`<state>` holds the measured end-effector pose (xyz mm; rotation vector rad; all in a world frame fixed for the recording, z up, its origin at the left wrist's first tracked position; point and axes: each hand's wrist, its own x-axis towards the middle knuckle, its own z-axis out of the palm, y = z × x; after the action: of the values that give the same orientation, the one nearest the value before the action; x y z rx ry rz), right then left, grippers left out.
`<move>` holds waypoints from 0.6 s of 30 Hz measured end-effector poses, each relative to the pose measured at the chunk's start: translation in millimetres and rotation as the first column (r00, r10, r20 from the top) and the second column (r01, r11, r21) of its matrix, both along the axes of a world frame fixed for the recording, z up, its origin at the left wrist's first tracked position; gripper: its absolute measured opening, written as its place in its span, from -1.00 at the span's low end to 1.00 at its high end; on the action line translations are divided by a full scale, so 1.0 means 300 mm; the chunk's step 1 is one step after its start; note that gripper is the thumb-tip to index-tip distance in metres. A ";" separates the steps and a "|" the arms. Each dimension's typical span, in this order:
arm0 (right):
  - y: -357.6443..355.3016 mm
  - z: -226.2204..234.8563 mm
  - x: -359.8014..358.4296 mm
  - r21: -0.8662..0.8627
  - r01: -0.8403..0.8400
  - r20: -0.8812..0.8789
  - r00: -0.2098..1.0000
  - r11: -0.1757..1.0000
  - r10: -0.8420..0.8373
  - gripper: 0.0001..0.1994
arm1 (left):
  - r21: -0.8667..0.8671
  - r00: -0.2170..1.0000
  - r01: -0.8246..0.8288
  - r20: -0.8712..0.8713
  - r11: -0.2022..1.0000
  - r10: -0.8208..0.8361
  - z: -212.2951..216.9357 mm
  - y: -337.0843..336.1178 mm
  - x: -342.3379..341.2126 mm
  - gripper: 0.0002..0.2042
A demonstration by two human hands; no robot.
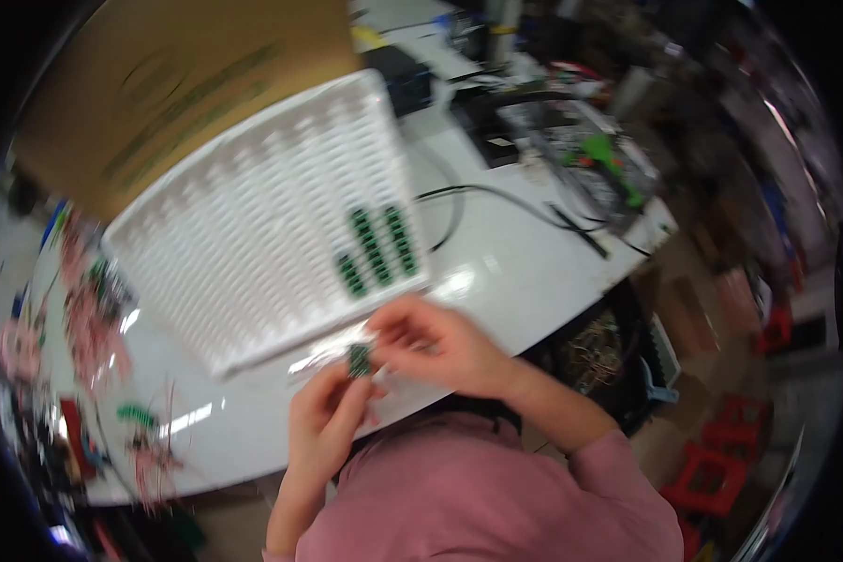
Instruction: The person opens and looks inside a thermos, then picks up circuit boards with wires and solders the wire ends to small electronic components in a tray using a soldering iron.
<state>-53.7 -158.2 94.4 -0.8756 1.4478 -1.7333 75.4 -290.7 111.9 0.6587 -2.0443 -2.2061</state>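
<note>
A small green circuit board (359, 360) is pinched between the thumb and fingers of my left hand (323, 417), just off the tray's near edge. My right hand (445, 347) is close beside it on the right, with its fingers curled and thumb at the board's edge. Blur hides what, if anything, those fingers hold. Beyond my hands lies a white ribbed plastic tray (253, 225) with many narrow slots. Short rows of green circuit boards (373, 248) stand in its near right corner.
A large cardboard box (187, 84) is behind the tray. Bundles of pinkish wires (89, 309) and a green strip (137, 415) lie on the left of the white table (534, 309). A black cable (496, 190) crosses the right side. Red stools (712, 478) stand on the floor.
</note>
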 end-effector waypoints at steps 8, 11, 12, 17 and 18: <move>0.015 -0.042 -0.031 0.031 0.037 0.077 0.996 0.999 -0.040 -0.66 | 0.260 0.994 0.077 0.054 0.963 -0.094 -0.047 -0.006 -0.048 -0.83; -0.007 -0.041 -0.025 0.054 0.020 0.047 0.999 0.998 -0.022 -0.67 | 0.266 0.995 0.072 0.042 0.961 -0.086 -0.053 -0.017 -0.043 -0.83; -0.012 -0.036 -0.023 0.048 0.025 0.072 0.997 0.999 -0.029 -0.68 | 0.270 0.995 0.067 0.047 0.961 -0.083 -0.055 -0.019 -0.040 -0.83; -0.016 -0.032 -0.012 0.086 0.023 0.173 0.984 0.996 -0.037 -0.70 | 0.367 0.996 0.069 0.022 0.928 -0.083 -0.067 -0.039 -0.027 -0.78; -0.017 -0.034 -0.010 0.084 0.031 0.193 0.980 0.996 -0.046 -0.71 | 0.376 0.996 0.060 0.039 0.925 -0.080 -0.058 -0.041 -0.023 -0.77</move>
<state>-56.8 -163.3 84.3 -0.6204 1.4009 -1.7246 68.4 -303.0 94.6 0.6876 -1.7010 -2.6810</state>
